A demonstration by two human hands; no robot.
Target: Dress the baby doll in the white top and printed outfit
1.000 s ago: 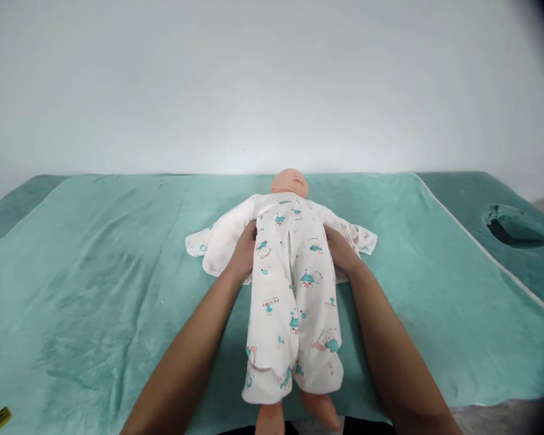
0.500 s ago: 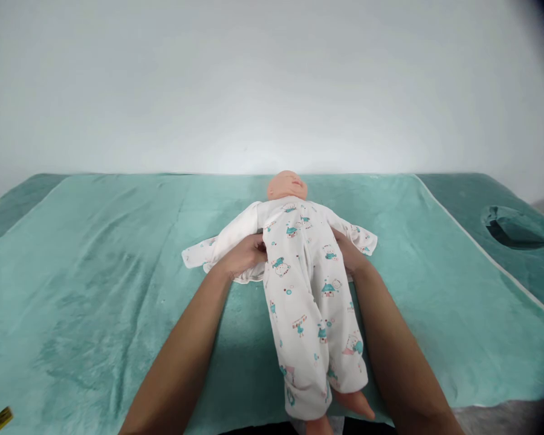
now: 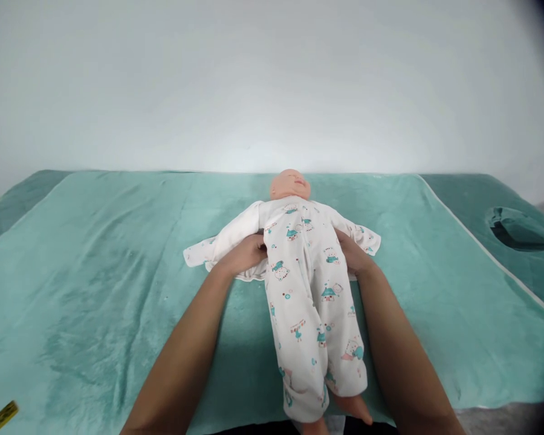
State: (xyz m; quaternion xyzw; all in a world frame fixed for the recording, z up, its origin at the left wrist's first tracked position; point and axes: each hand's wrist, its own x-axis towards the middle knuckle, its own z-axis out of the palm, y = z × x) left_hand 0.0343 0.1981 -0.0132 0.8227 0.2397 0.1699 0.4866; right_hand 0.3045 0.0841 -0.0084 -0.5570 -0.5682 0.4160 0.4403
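Note:
A baby doll (image 3: 291,184) lies on its back, head toward the wall. It wears white baby clothes (image 3: 297,278) with a teal and pink animal and house print, long legs covering the front up to the chest. A plain white sleeve (image 3: 238,232) with a printed cuff spreads left; a printed sleeve (image 3: 367,237) spreads right. My left hand (image 3: 247,254) is closed at the doll's left-hand side in view, fingertips tucked against the cloth. My right hand (image 3: 352,257) is at the opposite side, its fingers hidden behind the clothes. Bare doll feet (image 3: 356,408) stick out below.
A teal plush cover (image 3: 95,272) lies over a padded table, its darker surface with a round hole (image 3: 521,229) showing at the right. A pale wall (image 3: 272,84) rises behind. A yellow and black strip (image 3: 0,418) lies at the lower left corner.
Both hands stay at the doll's sides, with hardly any movement. The view has shifted slightly, and the doll's legs sit a touch further left.

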